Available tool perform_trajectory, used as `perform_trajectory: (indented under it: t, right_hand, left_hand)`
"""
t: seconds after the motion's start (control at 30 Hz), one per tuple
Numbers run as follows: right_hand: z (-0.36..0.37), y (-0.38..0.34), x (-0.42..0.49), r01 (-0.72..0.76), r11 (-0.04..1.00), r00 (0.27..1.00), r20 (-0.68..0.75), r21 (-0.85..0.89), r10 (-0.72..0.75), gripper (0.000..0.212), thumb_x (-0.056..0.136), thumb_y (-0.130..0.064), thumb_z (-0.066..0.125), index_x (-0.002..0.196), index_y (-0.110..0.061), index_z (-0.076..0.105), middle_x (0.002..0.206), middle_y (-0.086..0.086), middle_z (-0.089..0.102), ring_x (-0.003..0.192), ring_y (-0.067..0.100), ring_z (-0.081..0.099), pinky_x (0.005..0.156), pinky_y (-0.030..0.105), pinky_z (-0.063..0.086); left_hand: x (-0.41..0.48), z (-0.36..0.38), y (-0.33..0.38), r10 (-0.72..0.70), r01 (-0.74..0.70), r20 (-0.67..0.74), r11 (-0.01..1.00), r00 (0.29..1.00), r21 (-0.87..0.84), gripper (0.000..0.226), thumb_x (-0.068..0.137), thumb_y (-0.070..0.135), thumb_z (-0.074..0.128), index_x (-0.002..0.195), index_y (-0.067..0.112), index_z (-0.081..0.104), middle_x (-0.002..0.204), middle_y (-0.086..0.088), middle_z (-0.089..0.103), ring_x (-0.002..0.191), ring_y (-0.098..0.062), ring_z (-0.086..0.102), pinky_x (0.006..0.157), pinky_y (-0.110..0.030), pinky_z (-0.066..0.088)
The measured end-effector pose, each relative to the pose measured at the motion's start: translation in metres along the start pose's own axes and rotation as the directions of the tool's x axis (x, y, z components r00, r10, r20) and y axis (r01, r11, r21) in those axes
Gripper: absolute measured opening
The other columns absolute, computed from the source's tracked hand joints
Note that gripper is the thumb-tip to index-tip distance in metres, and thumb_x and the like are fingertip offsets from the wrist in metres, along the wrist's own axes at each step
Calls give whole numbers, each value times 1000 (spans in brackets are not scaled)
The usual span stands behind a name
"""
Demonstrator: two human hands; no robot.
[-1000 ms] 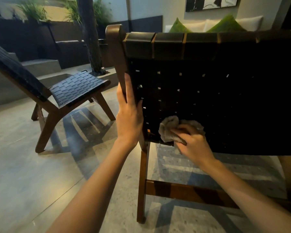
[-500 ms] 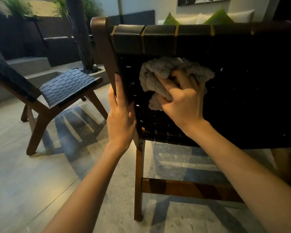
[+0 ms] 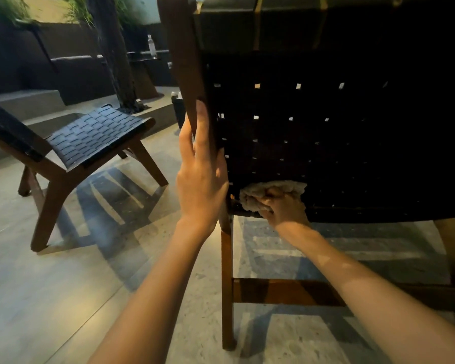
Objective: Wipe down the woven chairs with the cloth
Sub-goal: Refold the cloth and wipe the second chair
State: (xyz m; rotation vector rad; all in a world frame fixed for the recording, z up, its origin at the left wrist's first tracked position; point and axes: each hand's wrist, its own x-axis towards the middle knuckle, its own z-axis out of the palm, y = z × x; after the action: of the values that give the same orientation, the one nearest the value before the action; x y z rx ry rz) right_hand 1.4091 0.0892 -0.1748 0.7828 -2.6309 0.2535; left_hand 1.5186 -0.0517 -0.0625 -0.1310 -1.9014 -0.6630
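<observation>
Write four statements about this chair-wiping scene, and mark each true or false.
1. The right hand grips the cloth against the lower edge of the near chair's woven back. True.
2. The left hand holds a spray bottle. False: it rests against that chair's wooden side post, fingers straight along it.
3. A second woven chair stands on the floor to the left. True.
4. The cloth lies draped over the second woven chair's seat. False: it is bunched in the right hand.

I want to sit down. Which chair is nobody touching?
The far chair on the left. The near chair has the left hand on its frame and the right hand holding the cloth on its back.
</observation>
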Motion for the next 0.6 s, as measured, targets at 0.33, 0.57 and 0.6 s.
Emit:
perform_trajectory:
  t: [0.33,0.57,0.6]
  right_hand:
    - [-146,-31,-50,326,945,682,-695,10,-228,49,73,-2,79,119,3,63,96,19,64,87,33,62,83,24,43]
    - [-199,-89,1,233,971,628,-771,55,-107,33,78,-11,74,109,0,68,102,21,64,88,37,62,73,34,52]
    - [-197,-93,6,193,980,647,-757,50,-89,29,79,-12,73,105,-1,68,105,20,64,86,38,62,71,35,53]
  left_hand:
    - [-9,-28,-17,49,-26,222,994,974,-104,70,99,24,44,144,34,-8,158,4,3,132,12,16,104,-29,32]
    - [-3,-32,-14,60,-37,227,994,972,-105,81,97,15,48,143,43,-12,159,0,4,120,26,12,80,14,22]
    - [-3,-33,-16,60,-38,235,994,970,-98,85,95,12,50,143,44,-13,159,-2,4,120,25,12,80,14,22]
